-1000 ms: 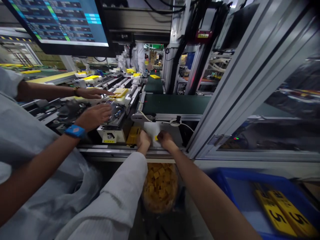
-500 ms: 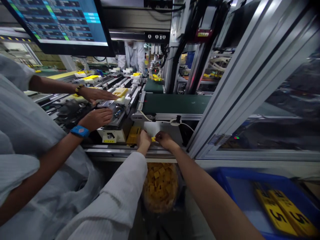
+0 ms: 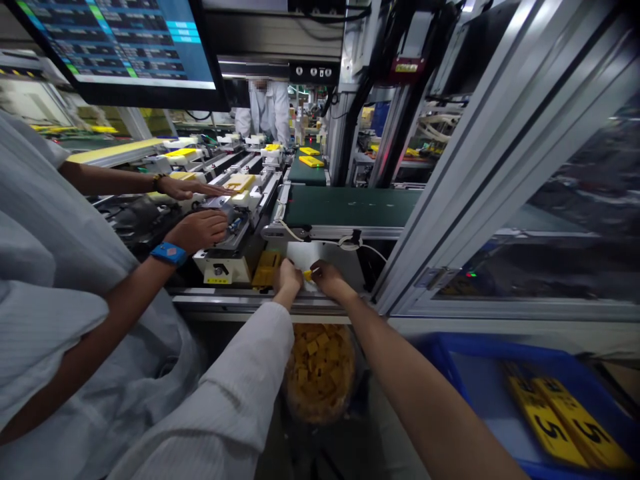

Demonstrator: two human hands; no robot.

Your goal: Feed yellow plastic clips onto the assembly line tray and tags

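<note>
My left hand (image 3: 289, 277) rests on the metal work surface (image 3: 357, 263) with its fingers curled; what they close on is hidden behind the hand. Close on its right, my right hand (image 3: 329, 279) pinches a small yellow piece (image 3: 307, 274) that shows in the gap between both hands. Something pale, too small to name, lies just beneath that piece. Left of my left hand sits a flat yellow part (image 3: 267, 268), partly covered by it.
A co-worker's hands (image 3: 199, 229) work at a fixture holding a yellow part (image 3: 239, 183). A green conveyor belt (image 3: 350, 207) runs behind my hands. Below is a round container (image 3: 320, 410) of yellow pieces. A blue tray (image 3: 465, 380) with yellow-and-black packs stands right, beside an aluminium frame (image 3: 465, 153).
My hands stay nearly in place; the small yellow piece has shifted slightly between them. The co-worker's lower hand has moved a little right. Two yellow parts now show on the rear belt.
</note>
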